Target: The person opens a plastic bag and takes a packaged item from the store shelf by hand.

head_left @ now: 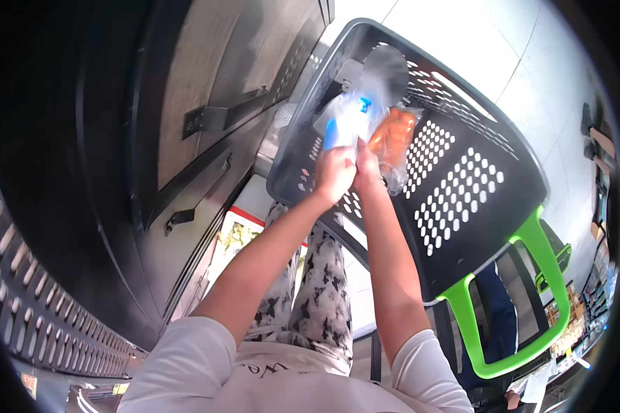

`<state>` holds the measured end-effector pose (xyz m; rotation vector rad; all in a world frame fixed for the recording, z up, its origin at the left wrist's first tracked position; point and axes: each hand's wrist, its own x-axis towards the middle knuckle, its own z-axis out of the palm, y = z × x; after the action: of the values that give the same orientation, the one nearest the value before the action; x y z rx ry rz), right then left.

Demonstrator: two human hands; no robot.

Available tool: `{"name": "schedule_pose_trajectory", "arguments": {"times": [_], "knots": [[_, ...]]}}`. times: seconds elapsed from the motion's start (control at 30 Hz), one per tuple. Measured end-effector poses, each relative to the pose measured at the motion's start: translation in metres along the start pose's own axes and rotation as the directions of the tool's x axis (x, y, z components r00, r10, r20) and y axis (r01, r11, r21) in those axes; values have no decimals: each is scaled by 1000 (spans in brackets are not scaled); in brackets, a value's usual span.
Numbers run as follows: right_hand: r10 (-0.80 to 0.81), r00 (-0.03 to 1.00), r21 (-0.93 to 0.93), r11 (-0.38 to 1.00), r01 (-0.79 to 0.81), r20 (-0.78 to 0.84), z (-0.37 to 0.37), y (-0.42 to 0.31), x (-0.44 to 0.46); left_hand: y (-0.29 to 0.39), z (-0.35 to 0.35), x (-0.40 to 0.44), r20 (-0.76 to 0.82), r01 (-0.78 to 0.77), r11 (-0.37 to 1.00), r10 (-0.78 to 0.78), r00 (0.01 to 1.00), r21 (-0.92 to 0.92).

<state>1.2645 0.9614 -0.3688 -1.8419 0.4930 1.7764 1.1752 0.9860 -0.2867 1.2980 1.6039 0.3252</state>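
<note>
Both my hands are over a dark grey shopping basket (461, 259), close together. My left hand (334, 173) is closed around the lower end of a white-and-blue item (344, 129), blurred and glaring in the light. Against its other side my right hand (367, 167) is closed, fingers partly hidden. Beyond the item shows a rounded grey, see-through-looking shape (386, 72); whether it belongs to the item I cannot tell. Just right of my hands, a clear plastic bag of orange, carrot-like pieces (396, 134) lies in the basket.
The basket's bright green handle (558, 323) hangs at the lower right. Dark cabinet doors with metal latches (180, 219) stand close on the left. Another perforated grey basket (48, 303) is at the lower left. At the right edge, a person's legs (601, 144) are on the pale tiled floor (486, 34).
</note>
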Motion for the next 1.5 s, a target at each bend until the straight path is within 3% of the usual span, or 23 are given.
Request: {"name": "schedule_pose_trajectory", "arguments": {"times": [0.07,0.1,0.17,0.2,0.27,0.3,0.37,0.4,0.47,0.5,0.6,0.67,0.7,0.8,0.83,0.93,1.0,1.07,1.17,1.27,1.33,1.43,1.5], "knots": [[-53,998,-7,999,53,34,-22,14,9,37,-20,-32,-219,-162,981,136,966,-105],[47,999,-199,979,-52,-27,-19,-13,-29,54,-32,-47,-292,-217,959,157,944,-185],[-110,993,-130,986,102,-50,-19,-23,-73,88,-74,-83,-216,-166,900,83,973,-402],[-190,980,-94,978,184,-61,-17,-28,-98,100,-92,-98,-323,-273,883,149,935,-382],[-428,902,-17,903,430,48,-31,-26,-136,127,-138,-135,-280,-225,863,102,955,-452],[-394,919,-16,919,394,3,2,-54,-218,128,-157,-153,-316,-303,851,172,933,-429],[-409,912,-105,906,410,32,0,-58,-288,155,-200,-186,-281,-185,812,27,959,-554],[-428,902,-152,889,432,60,1,-59,-324,155,-207,-209,-283,-227,726,46,958,-650],[-522,841,-202,816,541,142,18,-64,-408,191,-249,-235,-305,-365,741,225,926,-563],[-472,864,-301,810,504,176,12,-65,-429,206,-267,-247,-293,-345,718,203,934,-604],[-487,797,-256,770,585,356,27,-72,-510,229,-297,-288,-284,-297,622,122,951,-724],[-385,770,-282,771,571,509,28,-79,-541,235,-306,-307,-295,-277,541,57,954,-794],[-376,741,-272,761,590,556,35,-80,-556,248,-314,-318,-283,-231,337,-115,952,-913],[-305,652,-282,719,636,694,51,-71,-596,265,-362,-353,-367,-338,227,-102,924,-913],[-293,654,-337,671,660,697,57,-66,-608,261,-374,-363,-452,-427,284,-25,892,-859],[-347,530,-152,711,687,773,101,-36,-666,268,-409,-387,-652,-661,194,118,749,-725],[-237,531,-234,702,672,814,118,-33,-681,270,-427,-405,-729,-735,91,98,678,-672],[-289,458,-149,690,708,840,144,-21,-699,272,-450,-418,-806,-809,22,79,587,-587],[-295,274,-28,633,774,915,183,-14,-710,279,-490,-431,-903,-905,-12,79,422,-424],[-326,11,153,473,868,945,238,3,-734,270,-546,-425,-954,-963,-52,163,254,-265],[-349,-49,204,423,883,936,268,14,-742,255,-578,-419,-963,-972,-111,194,185,-209],[-345,-35,176,386,906,938,297,21,-743,248,-616,-417,-921,-974,-88,355,164,-207],[-348,-30,166,367,915,937,313,32,-745,236,-641,-414,-907,-961,31,323,271,-276]]}}
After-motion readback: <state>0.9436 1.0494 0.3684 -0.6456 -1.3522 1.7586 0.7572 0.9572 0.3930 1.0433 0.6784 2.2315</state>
